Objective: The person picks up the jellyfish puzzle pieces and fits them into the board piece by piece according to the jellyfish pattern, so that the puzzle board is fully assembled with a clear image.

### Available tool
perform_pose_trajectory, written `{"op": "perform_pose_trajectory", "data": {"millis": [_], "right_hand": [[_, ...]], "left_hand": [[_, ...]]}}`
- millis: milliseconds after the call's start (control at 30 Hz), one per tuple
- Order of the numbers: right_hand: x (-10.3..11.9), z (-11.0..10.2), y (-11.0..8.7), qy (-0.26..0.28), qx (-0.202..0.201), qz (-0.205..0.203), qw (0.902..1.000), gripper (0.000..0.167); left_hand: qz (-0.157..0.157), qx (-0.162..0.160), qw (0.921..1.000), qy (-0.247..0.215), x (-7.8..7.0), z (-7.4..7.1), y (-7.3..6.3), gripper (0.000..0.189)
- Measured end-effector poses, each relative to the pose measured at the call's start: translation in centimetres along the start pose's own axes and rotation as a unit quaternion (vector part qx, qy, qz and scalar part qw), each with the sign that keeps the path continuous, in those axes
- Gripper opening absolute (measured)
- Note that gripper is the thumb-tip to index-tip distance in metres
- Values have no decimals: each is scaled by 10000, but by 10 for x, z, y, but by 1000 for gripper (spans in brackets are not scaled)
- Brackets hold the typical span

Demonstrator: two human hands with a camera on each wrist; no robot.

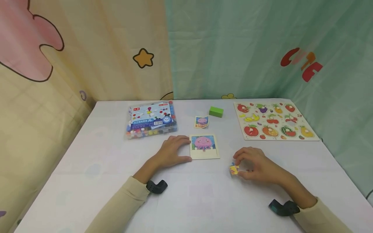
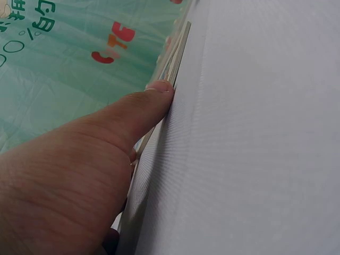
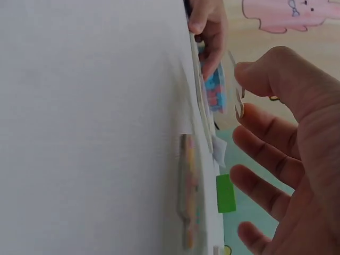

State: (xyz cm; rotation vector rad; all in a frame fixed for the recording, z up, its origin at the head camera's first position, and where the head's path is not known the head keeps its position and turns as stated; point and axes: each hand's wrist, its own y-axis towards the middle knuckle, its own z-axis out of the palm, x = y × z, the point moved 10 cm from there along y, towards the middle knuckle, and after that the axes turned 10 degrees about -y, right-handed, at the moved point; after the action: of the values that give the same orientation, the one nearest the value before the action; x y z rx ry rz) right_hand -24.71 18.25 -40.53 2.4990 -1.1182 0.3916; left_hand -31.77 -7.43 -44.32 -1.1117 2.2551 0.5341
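Note:
My left hand (image 1: 170,151) steadies a square wooden puzzle board (image 1: 204,155) at its left side, fingers by the upper edge and thumb at the near corner. A pink jellyfish picture fills the board's upper part; its lower part is bare cream. In the left wrist view the thumb (image 2: 156,87) presses the board's edge. To the right, my right hand (image 1: 257,165) pinches a small yellow puzzle piece (image 1: 234,169) between thumb and forefinger. That piece (image 3: 239,106) appears edge-on in the right wrist view. Another piece (image 3: 188,191) lies flat on the table, mostly hidden by the hand in the head view.
Beyond the board lie a small jellyfish picture card (image 1: 201,122) and a green block (image 1: 216,112). A clear plastic case of colourful parts (image 1: 151,119) stands at the back left. A fruit puzzle board (image 1: 276,123) lies at the back right. Curtains hang behind the table.

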Motion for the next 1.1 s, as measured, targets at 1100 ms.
{"op": "perform_pose_trajectory", "data": {"millis": [1100], "right_hand": [[32, 61, 133, -359, 582, -156, 9975, 24]], "left_hand": [[34, -66, 10000, 49, -4, -3, 1, 72]]}}
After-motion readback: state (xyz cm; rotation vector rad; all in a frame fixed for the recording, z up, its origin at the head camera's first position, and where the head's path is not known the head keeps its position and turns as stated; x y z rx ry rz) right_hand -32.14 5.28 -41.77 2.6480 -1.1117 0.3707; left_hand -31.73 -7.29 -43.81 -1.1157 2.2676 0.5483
